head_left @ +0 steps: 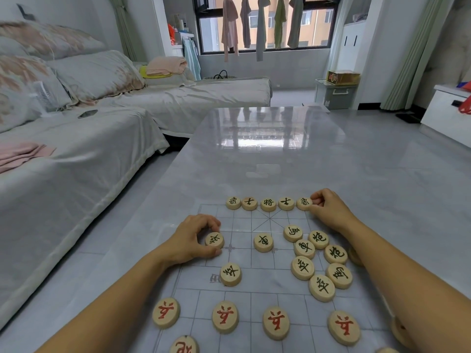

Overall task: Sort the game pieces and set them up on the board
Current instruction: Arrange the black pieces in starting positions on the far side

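Reaching out over the grey table and the see-through board on it. Curling the left hand round one black-marked piece near the board's left edge. Pinching the end piece of the far row with the right hand, fingers bent.

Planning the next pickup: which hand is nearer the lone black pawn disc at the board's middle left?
Left. The left hand, pinching another black disc, sits just beyond the pawn disc; the right hand is across the board, pinching the far row's end disc.
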Available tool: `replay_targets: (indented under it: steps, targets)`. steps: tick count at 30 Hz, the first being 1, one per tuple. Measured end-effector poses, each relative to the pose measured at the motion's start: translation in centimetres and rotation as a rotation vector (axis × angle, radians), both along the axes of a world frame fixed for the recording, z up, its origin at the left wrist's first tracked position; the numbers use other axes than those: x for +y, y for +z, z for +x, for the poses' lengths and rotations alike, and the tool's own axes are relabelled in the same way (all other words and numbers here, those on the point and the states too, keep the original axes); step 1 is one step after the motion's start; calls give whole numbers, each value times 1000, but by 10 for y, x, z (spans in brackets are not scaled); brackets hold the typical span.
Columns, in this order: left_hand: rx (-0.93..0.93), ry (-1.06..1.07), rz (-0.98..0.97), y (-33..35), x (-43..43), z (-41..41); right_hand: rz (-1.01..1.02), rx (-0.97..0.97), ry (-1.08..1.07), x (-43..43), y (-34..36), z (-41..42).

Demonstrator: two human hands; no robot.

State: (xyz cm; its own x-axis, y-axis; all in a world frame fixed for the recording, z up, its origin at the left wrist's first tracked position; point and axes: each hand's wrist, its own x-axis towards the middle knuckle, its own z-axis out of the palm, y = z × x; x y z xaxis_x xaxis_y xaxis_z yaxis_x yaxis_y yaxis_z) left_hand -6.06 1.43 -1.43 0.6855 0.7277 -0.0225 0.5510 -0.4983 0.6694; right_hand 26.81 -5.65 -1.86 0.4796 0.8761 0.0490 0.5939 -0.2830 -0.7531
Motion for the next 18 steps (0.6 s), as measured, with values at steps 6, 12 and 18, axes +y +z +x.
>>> replay_targets:
  steps: [6, 12, 18]
  targets:
    - [-5, 1, 14, -3, 1, 0, -2, 11, -18, -2, 1, -1]
    - [-5, 20, 37, -6, 4, 1, 74, 194, -84, -7, 4, 2]
    - [-27, 27, 67, -7, 5, 2, 160, 388, -124, -11, 6, 7]
